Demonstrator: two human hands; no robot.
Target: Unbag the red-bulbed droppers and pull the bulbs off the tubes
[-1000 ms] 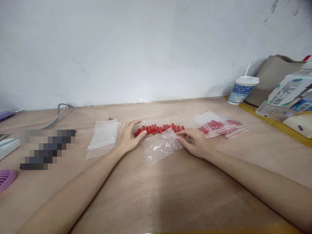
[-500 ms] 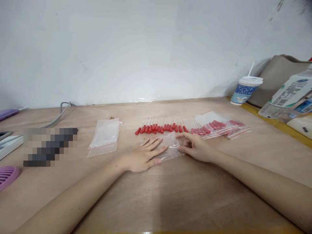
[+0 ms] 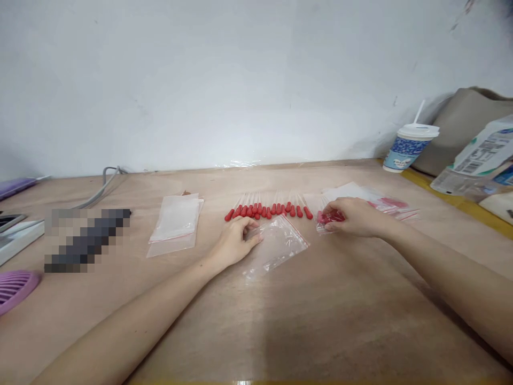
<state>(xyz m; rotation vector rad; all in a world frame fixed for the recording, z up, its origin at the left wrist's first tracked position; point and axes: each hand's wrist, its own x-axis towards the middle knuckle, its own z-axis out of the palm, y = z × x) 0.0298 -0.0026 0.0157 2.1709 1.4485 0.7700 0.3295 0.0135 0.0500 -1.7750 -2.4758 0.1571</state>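
Note:
A clear zip bag (image 3: pixel 278 246) lies flat on the table in front of me. My left hand (image 3: pixel 234 243) rests at its left edge, fingers curled and thumb apart from them. To the right, my right hand (image 3: pixel 352 216) has its thumb and fingers closed around the red bulbs of a bag of droppers (image 3: pixel 323 224); the hand covers part of that bag. Loose droppers with red bulbs (image 3: pixel 276 209) and clear stems lie in a row behind the empty zip bag.
Flat unused bags (image 3: pixel 174 219) are stacked at left. Filled bags (image 3: pixel 395 206) lie beyond my right hand. A paper cup with straw (image 3: pixel 411 147) and a plastic package (image 3: pixel 481 152) stand at far right. A blurred-out dark object (image 3: pixel 88 240) and purple fan-like item (image 3: pixel 18 289) are at left.
My right hand has left the clear zip bag and moved right onto the bag of droppers. My left hand has gone from lying flat with spread fingers to curled at the zip bag's edge.

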